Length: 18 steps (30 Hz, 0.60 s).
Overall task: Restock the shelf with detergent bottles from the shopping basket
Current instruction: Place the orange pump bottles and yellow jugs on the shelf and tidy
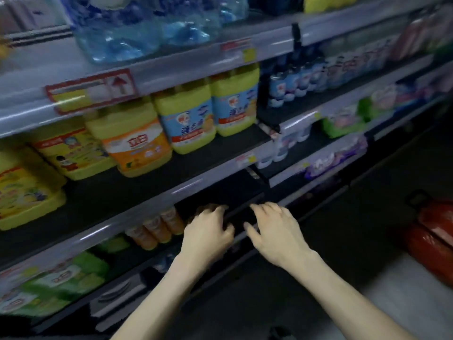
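Several yellow detergent bottles (186, 119) with blue and orange labels stand in a row on the dark middle shelf (152, 182). Below that shelf's grey front edge, my left hand (208, 234) and my right hand (277, 231) reach side by side toward a dark gap on the lower shelf. Both hands have loosely curled fingers and hold nothing. Small orange bottles (154, 229) stand just left of my left hand. A red shopping basket (434, 239) with a black handle sits on the floor at the right.
Large blue water jugs (117, 28) fill the top shelf. Green packs (63, 280) lie at lower left. To the right, more shelves hold blue-and-white bottles (289, 87) and green and purple packs (343, 121). The picture is blurred.
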Each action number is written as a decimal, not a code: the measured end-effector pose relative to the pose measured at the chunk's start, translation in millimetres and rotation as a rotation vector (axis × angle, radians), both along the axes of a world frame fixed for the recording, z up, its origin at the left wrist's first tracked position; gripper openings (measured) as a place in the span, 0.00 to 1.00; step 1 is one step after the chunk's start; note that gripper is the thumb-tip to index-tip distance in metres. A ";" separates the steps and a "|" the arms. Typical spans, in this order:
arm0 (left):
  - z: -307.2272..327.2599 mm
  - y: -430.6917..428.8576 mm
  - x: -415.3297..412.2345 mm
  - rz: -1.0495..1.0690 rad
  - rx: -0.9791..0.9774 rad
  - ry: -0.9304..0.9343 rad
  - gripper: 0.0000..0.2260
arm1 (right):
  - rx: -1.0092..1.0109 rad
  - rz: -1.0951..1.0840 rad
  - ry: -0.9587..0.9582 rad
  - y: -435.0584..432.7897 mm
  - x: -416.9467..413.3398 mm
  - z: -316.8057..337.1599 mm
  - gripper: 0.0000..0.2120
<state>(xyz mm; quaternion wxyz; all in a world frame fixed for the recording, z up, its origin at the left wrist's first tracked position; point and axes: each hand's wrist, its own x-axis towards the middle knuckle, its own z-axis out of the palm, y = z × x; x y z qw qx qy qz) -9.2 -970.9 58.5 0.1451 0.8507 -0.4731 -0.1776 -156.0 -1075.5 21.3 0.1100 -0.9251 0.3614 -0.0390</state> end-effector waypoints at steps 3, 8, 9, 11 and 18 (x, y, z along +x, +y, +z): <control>-20.6 -56.2 -45.0 -0.073 0.045 -0.026 0.21 | 0.030 -0.109 0.037 -34.4 -55.3 -21.5 0.27; -51.0 -128.2 -118.1 -0.220 0.131 -0.030 0.17 | 0.112 -0.315 0.133 -77.6 -128.5 -44.4 0.24; -57.8 -139.0 -129.5 -0.260 0.145 -0.044 0.16 | 0.123 -0.346 0.142 -83.1 -140.0 -49.9 0.24; -69.4 -160.4 -149.0 -0.342 0.185 -0.065 0.13 | 0.156 -0.408 0.164 -93.1 -160.6 -60.9 0.24; -105.0 -234.6 -191.7 -0.605 0.306 -0.037 0.19 | 0.266 -0.597 0.212 -132.8 -207.2 -88.5 0.24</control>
